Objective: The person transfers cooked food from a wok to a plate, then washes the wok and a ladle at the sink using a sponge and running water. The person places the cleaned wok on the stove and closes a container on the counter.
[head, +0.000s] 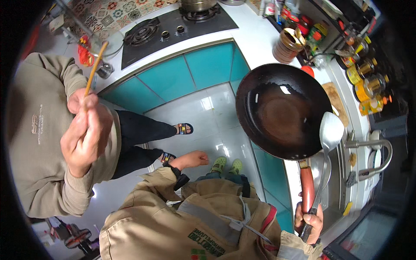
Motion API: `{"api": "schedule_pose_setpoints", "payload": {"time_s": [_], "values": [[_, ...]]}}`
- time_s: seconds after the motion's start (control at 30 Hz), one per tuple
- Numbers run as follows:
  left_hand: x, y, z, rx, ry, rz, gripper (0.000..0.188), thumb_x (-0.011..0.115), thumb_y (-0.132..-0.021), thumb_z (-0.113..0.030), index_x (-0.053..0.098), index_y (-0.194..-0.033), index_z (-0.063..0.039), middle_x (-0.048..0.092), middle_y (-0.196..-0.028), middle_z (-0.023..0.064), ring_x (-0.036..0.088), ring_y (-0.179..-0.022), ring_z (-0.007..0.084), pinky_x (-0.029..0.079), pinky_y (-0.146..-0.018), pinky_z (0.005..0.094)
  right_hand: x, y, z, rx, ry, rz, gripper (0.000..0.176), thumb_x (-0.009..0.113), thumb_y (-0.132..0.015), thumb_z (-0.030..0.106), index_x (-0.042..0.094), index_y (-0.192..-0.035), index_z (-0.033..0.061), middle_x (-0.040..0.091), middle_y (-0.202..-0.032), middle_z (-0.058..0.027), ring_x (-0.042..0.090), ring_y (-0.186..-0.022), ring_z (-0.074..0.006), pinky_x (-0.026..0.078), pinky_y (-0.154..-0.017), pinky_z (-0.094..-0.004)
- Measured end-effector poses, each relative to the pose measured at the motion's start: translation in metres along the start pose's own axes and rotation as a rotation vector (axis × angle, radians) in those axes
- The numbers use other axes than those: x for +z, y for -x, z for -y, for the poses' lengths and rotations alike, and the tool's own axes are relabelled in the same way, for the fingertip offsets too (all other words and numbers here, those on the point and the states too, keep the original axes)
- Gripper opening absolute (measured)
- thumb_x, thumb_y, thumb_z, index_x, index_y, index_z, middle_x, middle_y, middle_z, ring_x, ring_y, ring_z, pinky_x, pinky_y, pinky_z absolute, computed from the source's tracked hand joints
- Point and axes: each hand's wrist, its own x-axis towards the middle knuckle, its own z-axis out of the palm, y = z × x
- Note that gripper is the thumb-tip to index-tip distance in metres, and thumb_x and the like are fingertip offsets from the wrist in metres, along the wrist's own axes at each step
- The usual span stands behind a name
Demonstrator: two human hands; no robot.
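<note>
With my right hand (310,221) I grip the wooden handle of a black wok (282,110) together with the dark handle of a metal spatula (331,130). The wok is raised near the counter corner, its inside facing up and holding no food; the spatula's blade lies across its right rim. My left hand (193,159) hangs low over the floor, loosely curled, touching nothing that I can see. At the left another person holds a thin wooden stick (96,70) in both hands.
A black gas hob (178,32) with a metal pot (197,5) stands ahead. Right of it are a brown jar (287,47), sauce bottles (367,87), a wooden cutting board (336,100) and a sink with a faucet (373,143). A glass lid (112,42) lies at the counter's left end.
</note>
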Motion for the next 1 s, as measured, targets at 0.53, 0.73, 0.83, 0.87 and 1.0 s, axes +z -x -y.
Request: {"api": "schedule_pose_setpoints", "payload": {"time_s": [0.53, 0.73, 0.83, 0.87, 1.0], "values": [[0.03, 0.09, 0.069, -0.189, 0.83, -0.641, 0.013, 0.057, -0.091, -0.011, 0.055, -0.103, -0.008, 0.061, -0.089, 0.0012, 0.057, -0.081, 0.0114, 0.046, -0.068, 0.0281, 0.095, -0.158, 0.037, 0.168, 0.221, 0.46, 0.053, 0.058, -0.075, 0.015, 0.047, -0.124, -0.0023, 0.051, -0.071, -0.0067, 0.048, -0.054, -0.0123, 0.037, -0.046, -0.0228], [-0.031, 0.082, 0.091, -0.167, 0.866, -0.694, 0.014, 0.064, -0.088, -0.018, 0.058, -0.096, -0.008, 0.06, -0.082, -0.0005, 0.054, -0.072, 0.0095, 0.044, -0.062, 0.0252, 0.184, -0.226, 0.041, 0.199, 0.2, 0.603, 0.051, 0.057, -0.077, 0.015, 0.047, -0.124, -0.0049, 0.053, -0.077, -0.007, 0.051, -0.064, -0.0143, 0.042, -0.059, -0.0256], [-0.077, 0.075, 0.115, -0.211, 0.729, -0.764, 0.022, 0.065, -0.088, -0.022, 0.061, -0.098, -0.003, 0.062, -0.084, 0.0032, 0.055, -0.075, 0.0119, 0.045, -0.065, 0.0276, 0.245, -0.261, 0.047, 0.172, 0.239, 0.646, 0.052, 0.057, -0.077, 0.015, 0.046, -0.123, -0.0043, 0.052, -0.076, -0.0064, 0.051, -0.064, -0.0138, 0.041, -0.058, -0.0256], [-0.088, 0.075, 0.123, -0.103, 0.792, -0.836, 0.023, 0.065, -0.088, -0.022, 0.06, -0.1, -0.003, 0.062, -0.084, 0.0038, 0.056, -0.076, 0.0123, 0.045, -0.065, 0.028, 0.264, -0.272, 0.049, 0.151, 0.256, 0.656, 0.051, 0.057, -0.077, 0.015, 0.047, -0.123, -0.004, 0.052, -0.077, -0.0064, 0.051, -0.064, -0.0135, 0.041, -0.057, -0.0254], [-0.126, 0.083, 0.143, -0.144, 0.889, -0.996, 0.024, 0.064, -0.089, -0.021, 0.06, -0.104, -0.002, 0.063, -0.086, 0.0059, 0.057, -0.077, 0.0127, 0.046, -0.066, 0.0291, 0.333, -0.311, 0.058, 0.14, 0.282, 0.693, 0.049, 0.056, -0.077, 0.014, 0.048, -0.122, -0.0026, 0.051, -0.077, -0.0057, 0.05, -0.064, -0.0129, 0.041, -0.056, -0.025]]}}
